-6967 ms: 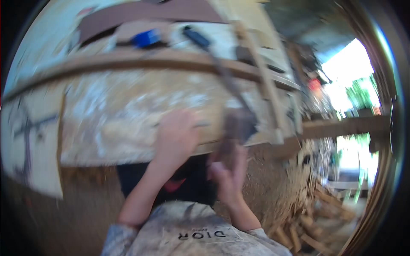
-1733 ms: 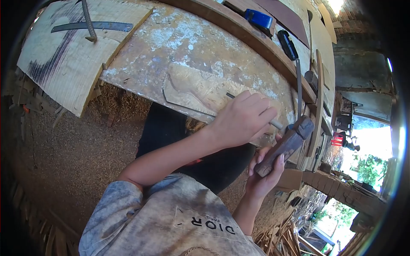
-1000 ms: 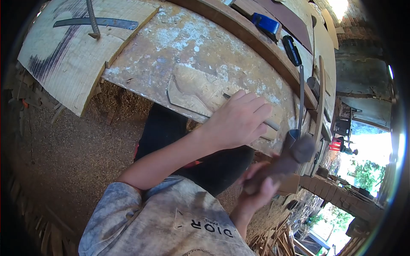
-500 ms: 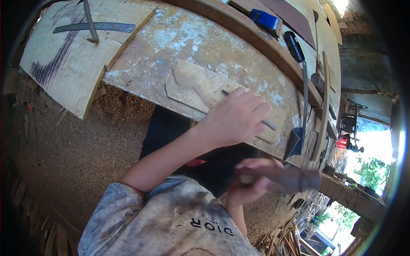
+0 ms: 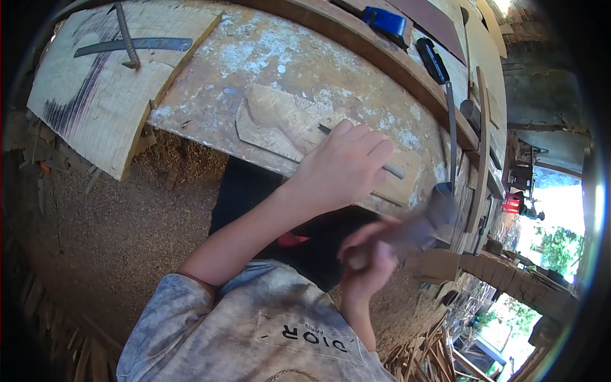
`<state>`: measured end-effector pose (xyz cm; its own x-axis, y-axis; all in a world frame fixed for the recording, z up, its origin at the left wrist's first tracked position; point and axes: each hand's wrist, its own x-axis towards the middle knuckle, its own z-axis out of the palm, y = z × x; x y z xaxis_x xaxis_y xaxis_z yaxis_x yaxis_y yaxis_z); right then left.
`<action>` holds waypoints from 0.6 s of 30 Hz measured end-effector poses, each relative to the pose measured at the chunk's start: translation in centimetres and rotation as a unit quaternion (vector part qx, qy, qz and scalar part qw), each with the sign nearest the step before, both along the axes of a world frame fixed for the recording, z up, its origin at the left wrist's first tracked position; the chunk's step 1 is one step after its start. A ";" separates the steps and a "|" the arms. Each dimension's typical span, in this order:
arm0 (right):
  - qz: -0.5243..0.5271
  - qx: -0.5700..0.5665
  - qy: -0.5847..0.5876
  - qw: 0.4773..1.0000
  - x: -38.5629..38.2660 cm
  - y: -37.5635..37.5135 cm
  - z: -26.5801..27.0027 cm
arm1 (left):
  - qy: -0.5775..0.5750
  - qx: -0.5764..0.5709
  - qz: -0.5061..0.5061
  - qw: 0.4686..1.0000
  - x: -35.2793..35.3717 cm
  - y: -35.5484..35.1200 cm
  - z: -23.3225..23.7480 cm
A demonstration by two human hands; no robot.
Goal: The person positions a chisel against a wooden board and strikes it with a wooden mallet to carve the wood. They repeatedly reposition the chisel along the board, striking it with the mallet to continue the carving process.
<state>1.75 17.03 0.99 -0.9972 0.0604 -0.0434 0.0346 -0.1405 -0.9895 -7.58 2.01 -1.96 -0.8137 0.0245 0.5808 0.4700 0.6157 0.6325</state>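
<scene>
My left hand [image 5: 347,169] is closed around a slim metal chisel [image 5: 393,170], held at a low slant over a pale wooden board [image 5: 273,121]. The chisel's dark tip shows to the left of my knuckles, its rounded end to the right. Carved curved outlines mark the board, which lies at the bench's near edge. My right hand [image 5: 369,251] grips a wooden mallet [image 5: 414,232], smeared by motion, its head below and right of the chisel's end. The two appear apart.
A large board [image 5: 83,108] at left carries a metal ruler [image 5: 153,44] and a bent metal rod [image 5: 126,38]. Along the back, a wooden rail [image 5: 356,41] runs beside a blue tool [image 5: 385,22] and a black-handled tool [image 5: 433,60]. Shavings cover the floor [image 5: 146,216].
The mallet has swung upward and its head is now closer to the chisel's end. The bench and my left hand with the chisel appear slightly further left in view.
</scene>
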 end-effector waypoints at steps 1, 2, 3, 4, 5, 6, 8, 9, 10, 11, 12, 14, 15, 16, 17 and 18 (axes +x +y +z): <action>0.060 0.037 -0.052 0.996 -0.1 0.6 0.4 | 0.002 -0.008 0.002 1.000 -0.2 -0.2 0.1; 0.118 0.075 -0.108 0.984 0.0 1.0 0.7 | 0.000 -0.015 0.003 1.000 -0.2 -0.3 0.0; 0.102 0.064 -0.095 0.988 0.2 1.0 0.8 | -0.003 -0.019 0.004 1.000 -0.1 -0.2 0.0; 0.067 0.056 -0.070 0.994 0.0 1.1 0.7 | -0.001 -0.019 0.007 1.000 -0.1 -0.1 -0.1; 0.034 0.046 -0.045 0.997 -0.1 1.1 0.5 | 0.000 -0.019 0.011 1.000 -0.1 0.0 -0.2; 0.000 0.035 -0.022 0.999 -0.1 1.1 0.4 | -0.001 -0.021 0.013 1.000 0.0 0.0 -0.2; 0.010 0.008 -0.015 1.000 -0.4 1.7 0.7 | 0.030 -0.017 -0.013 0.999 0.1 -0.1 -0.1; 0.019 -0.004 -0.022 1.000 -0.3 2.5 0.6 | 0.045 -0.013 -0.028 0.999 0.0 0.0 0.0; 0.028 -0.014 -0.029 0.999 -0.3 2.9 0.6 | 0.049 -0.008 -0.029 0.998 0.0 0.1 0.1; 0.021 0.002 -0.026 0.999 -0.3 2.8 0.7 | 0.052 -0.004 -0.030 0.998 0.0 0.1 0.1; 0.016 0.018 -0.024 0.999 -0.2 2.6 0.7 | 0.055 0.001 -0.029 0.998 0.0 0.1 0.1; 0.013 0.038 -0.027 0.999 0.0 2.3 0.7 | 0.046 0.013 -0.023 0.999 -0.1 -0.1 -0.2; 0.014 0.041 -0.031 0.999 0.1 2.2 0.7 | 0.041 0.018 -0.019 0.999 -0.2 -0.2 -0.4; 0.015 0.044 -0.035 0.998 0.1 2.1 0.8 | 0.043 0.022 -0.022 0.999 -0.2 -0.2 -0.3; 0.015 0.043 -0.037 0.998 0.1 2.0 0.7 | 0.045 0.025 -0.025 0.998 -0.2 -0.2 -0.1; 0.015 0.041 -0.039 0.998 0.1 1.9 0.6 | 0.046 0.028 -0.028 0.998 -0.2 -0.2 -0.1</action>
